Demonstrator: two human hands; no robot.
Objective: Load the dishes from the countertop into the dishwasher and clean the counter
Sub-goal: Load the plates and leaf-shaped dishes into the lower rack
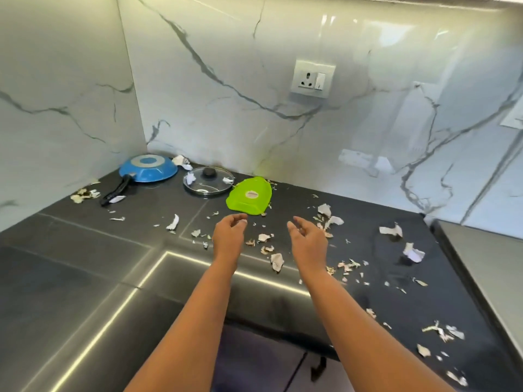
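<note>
At approx 10 o'clock, in the back corner, the blue upside-down frying pan with black handle (148, 171) lies bottom-up, a paper scrap resting on its handle; if we grab the handle w/o looking, the scrap likely drops to the floor. Next, at 11 o'clock, the round clear glass lid with black knob (209, 181) lies flat w/ bits of paper on it; glass is slippery and could slide off the dark stone countertop (85, 250) if pulled carelessly. At 12 o'clock the lime-green plastic dish (249, 196) sits face-down just beyond our hands. Our left hand (228, 236) hovers w/ fingers loosely curled, holding nothing; our right hand (307, 239) likewise half-open, empty. Both are near the dish, not touching. Torn white paper scraps and peelings (277, 261) spread from 9 to 4 o'clock; lifting the dish fast may scatter them, esp. those by the front edge. The dishwasher isn't in view, so we can't judge the carry path.
</note>
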